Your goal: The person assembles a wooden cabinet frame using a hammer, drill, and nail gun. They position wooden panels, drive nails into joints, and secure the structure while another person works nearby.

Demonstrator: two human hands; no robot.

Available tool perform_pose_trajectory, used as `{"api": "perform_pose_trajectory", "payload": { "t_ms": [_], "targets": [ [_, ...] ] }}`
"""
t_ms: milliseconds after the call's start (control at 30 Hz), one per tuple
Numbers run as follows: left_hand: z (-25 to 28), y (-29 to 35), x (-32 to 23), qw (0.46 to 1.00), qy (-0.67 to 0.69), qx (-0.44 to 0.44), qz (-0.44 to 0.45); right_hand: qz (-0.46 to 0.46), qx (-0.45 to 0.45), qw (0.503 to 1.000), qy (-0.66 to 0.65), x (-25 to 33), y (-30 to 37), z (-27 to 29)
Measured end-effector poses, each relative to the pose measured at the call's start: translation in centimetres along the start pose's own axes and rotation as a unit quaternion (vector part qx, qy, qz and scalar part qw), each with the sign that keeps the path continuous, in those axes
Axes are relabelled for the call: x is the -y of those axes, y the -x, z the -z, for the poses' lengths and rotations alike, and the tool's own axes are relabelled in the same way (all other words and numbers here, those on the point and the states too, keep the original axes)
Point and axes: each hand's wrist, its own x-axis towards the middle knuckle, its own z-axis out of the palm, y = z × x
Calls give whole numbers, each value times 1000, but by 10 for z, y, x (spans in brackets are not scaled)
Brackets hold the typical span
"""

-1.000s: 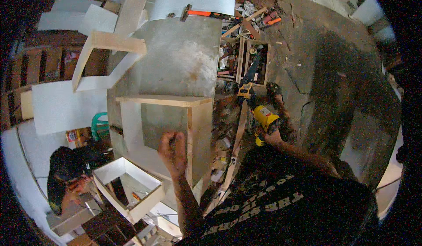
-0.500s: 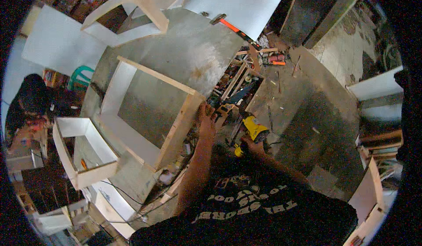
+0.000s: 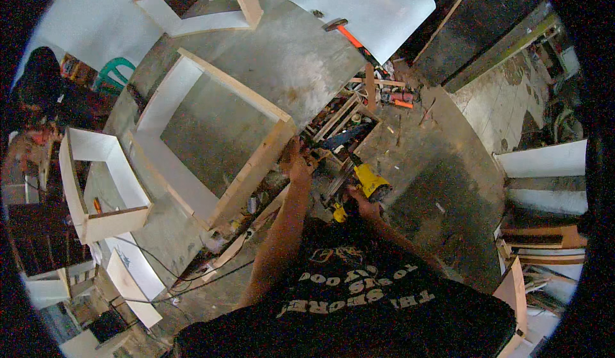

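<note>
My right hand is closed around a yellow power tool with a dark end, in front of my body. A smaller yellow part shows just left of that hand; whether it belongs to the tool I cannot tell. Next to the near right corner of a pale wooden frame, my left hand has its fingers curled. What they grip is too dark and small to make out. Just beyond both hands lies a wooden tray of tools, with a dark blue saw-like blade across it.
A hammer with an orange handle lies by a white sheet on the grey tabletop. A smaller open box frame stands at the left, near a green chair. Cables trail below the table edge.
The view has shifted, so the frames and boxes sit further left and lower tools appear higher. My right hand still holds the yellow power tool; my left hand stays by the frame's corner.
</note>
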Motion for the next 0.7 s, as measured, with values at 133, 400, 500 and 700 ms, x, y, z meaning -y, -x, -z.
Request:
{"api": "perform_pose_trajectory", "payload": {
  "t_ms": [133, 400, 500, 700],
  "targets": [
    [-10, 13, -7, 997, -42, -55, -31, -223, -45, 925, -305, -20, -4, 0],
    [-5, -22, 29, 981, 76, 36, -174, -259, -23, 934, -244, -10, -10, -2],
    [-5, -26, 41, 984, 8, -7, -177, -230, -31, 902, -364, -12, -9, 1],
    [-8, -24, 49, 996, -44, -35, -71, -263, -48, 951, -154, -10, 0, 2]
  ]
}}
